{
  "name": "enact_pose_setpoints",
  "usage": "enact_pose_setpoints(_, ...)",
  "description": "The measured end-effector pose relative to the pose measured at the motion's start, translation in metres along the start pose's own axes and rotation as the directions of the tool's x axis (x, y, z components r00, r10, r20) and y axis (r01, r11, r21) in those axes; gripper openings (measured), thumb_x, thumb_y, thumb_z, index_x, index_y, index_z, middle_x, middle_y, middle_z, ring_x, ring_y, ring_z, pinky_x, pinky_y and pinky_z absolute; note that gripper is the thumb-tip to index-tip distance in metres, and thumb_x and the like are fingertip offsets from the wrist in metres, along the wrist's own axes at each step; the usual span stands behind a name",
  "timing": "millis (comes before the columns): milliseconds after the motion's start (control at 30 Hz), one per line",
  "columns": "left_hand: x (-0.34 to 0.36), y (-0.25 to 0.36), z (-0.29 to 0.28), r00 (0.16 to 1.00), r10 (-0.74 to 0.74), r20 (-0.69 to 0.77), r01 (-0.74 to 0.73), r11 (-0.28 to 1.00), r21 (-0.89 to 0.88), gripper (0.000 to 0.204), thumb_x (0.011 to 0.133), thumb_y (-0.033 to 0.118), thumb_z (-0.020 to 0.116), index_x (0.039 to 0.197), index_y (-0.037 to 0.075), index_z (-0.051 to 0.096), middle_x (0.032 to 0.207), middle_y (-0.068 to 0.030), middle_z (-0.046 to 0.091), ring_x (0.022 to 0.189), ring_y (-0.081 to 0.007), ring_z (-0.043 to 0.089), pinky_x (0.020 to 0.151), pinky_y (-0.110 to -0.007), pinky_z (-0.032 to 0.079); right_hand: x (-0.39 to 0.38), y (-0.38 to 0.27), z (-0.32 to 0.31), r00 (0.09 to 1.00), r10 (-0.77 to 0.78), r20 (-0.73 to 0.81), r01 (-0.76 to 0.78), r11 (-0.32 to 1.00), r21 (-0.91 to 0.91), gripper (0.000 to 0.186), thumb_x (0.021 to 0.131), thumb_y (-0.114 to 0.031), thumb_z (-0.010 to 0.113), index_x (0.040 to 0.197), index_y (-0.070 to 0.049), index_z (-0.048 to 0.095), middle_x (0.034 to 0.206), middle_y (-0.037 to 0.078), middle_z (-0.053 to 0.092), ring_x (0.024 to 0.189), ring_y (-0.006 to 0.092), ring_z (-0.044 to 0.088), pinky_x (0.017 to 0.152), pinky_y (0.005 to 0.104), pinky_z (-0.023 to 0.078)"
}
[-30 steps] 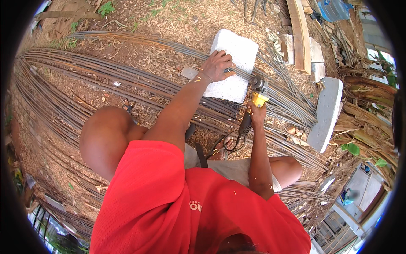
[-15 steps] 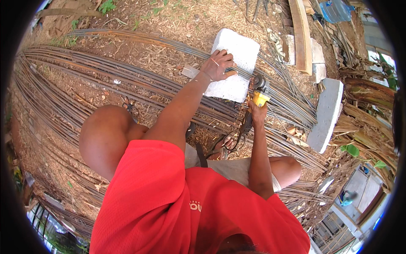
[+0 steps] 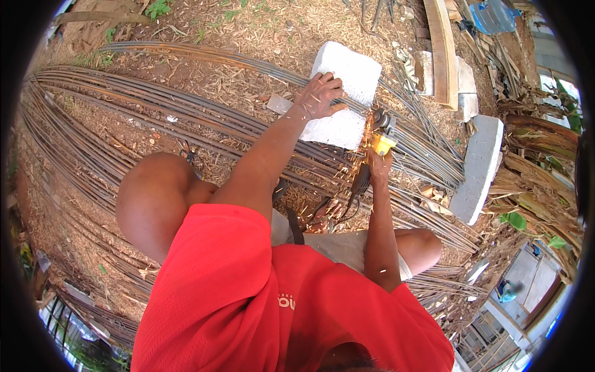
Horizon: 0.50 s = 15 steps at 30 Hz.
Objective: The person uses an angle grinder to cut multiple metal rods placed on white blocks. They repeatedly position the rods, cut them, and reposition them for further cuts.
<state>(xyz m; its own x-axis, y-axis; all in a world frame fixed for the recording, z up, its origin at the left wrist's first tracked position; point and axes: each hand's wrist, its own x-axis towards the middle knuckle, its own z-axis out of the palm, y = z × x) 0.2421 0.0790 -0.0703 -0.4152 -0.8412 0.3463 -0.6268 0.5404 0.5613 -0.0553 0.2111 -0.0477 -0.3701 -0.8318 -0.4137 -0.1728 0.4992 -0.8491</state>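
My left hand (image 3: 318, 97) is wrapped round a thin bundle of steel rods (image 3: 273, 69), pressing them down across a white concrete block (image 3: 347, 65). My right hand (image 3: 379, 165) grips a yellow and black angle grinder (image 3: 385, 144). The grinder's head and disc meet the rods just beyond the block's right edge. Orange sparks (image 3: 361, 158) stream from the disc down past my right hand toward my feet. The exact contact point is partly hidden by the sparks and the grinder.
More long steel rods (image 3: 155, 99) spread over the leaf-strewn ground on the left and under me. At the right lies a grey concrete slab (image 3: 478, 167) by the rod ends. Farther up are a wooden plank (image 3: 441, 56) and a blue plastic bottle (image 3: 493, 17).
The sparks have grown from a few specks into a thick stream falling toward my feet. The grinder has barely shifted, and my left hand stays in place on the rods.
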Motion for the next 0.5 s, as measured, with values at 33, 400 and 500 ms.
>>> enact_pose_setpoints(33, 0.0000, 0.0002, -0.0001, 1.000, 0.008, -0.021, -0.008, 1.000, -0.001, 0.039, 0.094, 0.050, 0.083, 0.112, 0.015, 0.084, 0.119, -0.0023, 0.070, 0.132, -0.0304, 0.058, 0.113, -0.047, 0.046, -0.0009, -0.0003, 0.0001, 1.000, 0.000, -0.010, 0.000, 1.000, -0.018, 0.041, 0.085, -0.009, 0.084, 0.122, 0.000, 0.068, 0.102, 0.006, 0.074, 0.081, 0.0186, 0.071, 0.070, 0.0345, 0.059)
enact_pose_setpoints(400, -0.0002, 0.0013, -0.0014, 0.999, -0.020, 0.033, 0.019, 0.999, 0.025, 0.040, 0.095, 0.051, 0.082, 0.113, 0.016, 0.083, 0.123, -0.0017, 0.069, 0.133, -0.0282, 0.056, 0.116, -0.046, 0.044, -0.0075, -0.0069, 0.0018, 0.997, 0.058, -0.041, -0.062, 0.993, -0.102, 0.045, 0.084, -0.008, 0.089, 0.123, 0.000, 0.068, 0.106, 0.009, 0.076, 0.082, 0.0162, 0.071, 0.073, 0.0352, 0.061)
enact_pose_setpoints(500, -0.0002, 0.0017, -0.0006, 0.999, -0.022, 0.022, 0.022, 1.000, 0.014, 0.039, 0.095, 0.050, 0.082, 0.112, 0.016, 0.083, 0.122, -0.0016, 0.069, 0.132, -0.0277, 0.056, 0.116, -0.046, 0.044, -0.0079, -0.0005, 0.0033, 0.998, 0.024, -0.060, -0.028, 0.997, -0.067, 0.045, 0.085, -0.007, 0.088, 0.125, 0.000, 0.069, 0.107, 0.009, 0.077, 0.083, 0.0167, 0.071, 0.073, 0.0354, 0.061)
